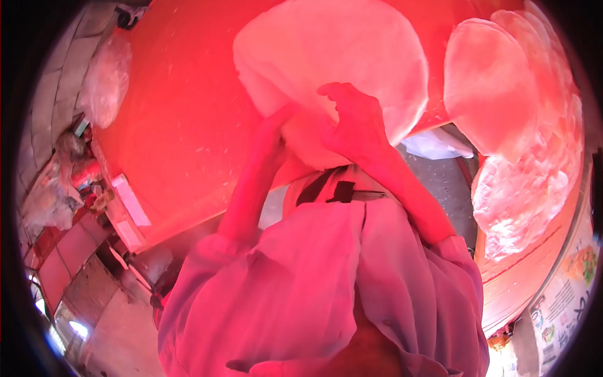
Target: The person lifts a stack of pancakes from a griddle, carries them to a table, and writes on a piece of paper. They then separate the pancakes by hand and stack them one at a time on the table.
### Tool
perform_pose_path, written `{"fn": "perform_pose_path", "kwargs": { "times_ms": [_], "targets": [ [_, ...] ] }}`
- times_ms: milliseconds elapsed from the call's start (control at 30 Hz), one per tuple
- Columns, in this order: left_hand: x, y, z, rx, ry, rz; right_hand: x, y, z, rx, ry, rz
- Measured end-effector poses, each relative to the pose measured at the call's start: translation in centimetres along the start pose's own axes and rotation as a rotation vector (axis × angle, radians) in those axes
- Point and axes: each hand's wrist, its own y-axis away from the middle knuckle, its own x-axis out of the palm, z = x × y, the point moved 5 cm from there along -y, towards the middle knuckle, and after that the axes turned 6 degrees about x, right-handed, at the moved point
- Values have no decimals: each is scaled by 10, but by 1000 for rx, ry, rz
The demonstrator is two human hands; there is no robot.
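At the far left, a clear plastic bag [108, 81] sits beside the red-lit table [182, 125], with a jumble of bags and small items lower down and a pale strip [130, 200] along the table's near corner. Further right, the left hand [279, 129] reaches up to the lower left edge of a large, thin, round sheet [339, 50], its fingers blurred against the sheet; I cannot tell whether they grip it. The sheet lies spread on the table in front of the person, its near part drooping towards the shirt [301, 270]. The right hand [361, 122] is over the near half of the sheet, forefinger and thumb apart with a gap between them. To its right, a whitish bag [436, 143] shows below the table edge, then a pile of similar sheets [493, 81] and, at the far right, printed paper [562, 308].
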Motion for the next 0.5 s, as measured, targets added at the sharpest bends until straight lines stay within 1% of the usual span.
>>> {"fn": "perform_pose_path", "kwargs": {
  "times_ms": [33, 67, 100, 133, 233, 267, 367, 433, 500],
  "targets": [
    [-28, -6, 17, -47, 35, -6, -9, -3, -7, -3, 69, -44],
    [-44, -16, 37, -104, 77, 8, -2, -2, -12, 4, 178, 70],
    [-44, -26, 49, -163, 118, 30, 18, -2, -15, 21, 290, 179],
    [-35, -30, 47, -161, 122, 48, 24, -5, -21, 42, 396, 289],
    [-32, -20, 21, -123, 118, 50, -11, -27, -20, -20, 334, 282],
    [-33, -21, 23, -123, 127, 64, -28, -38, -24, -30, 290, 264],
    [-41, -26, 35, -124, 135, 99, -117, -87, -51, 28, 173, 129],
    [-41, -29, 37, -114, 131, 125, -197, -118, -73, 79, 123, -6],
    [-30, -23, 35, -124, 172, 107, -276, -137, -94, 119, 89, -160]
  ]
}}
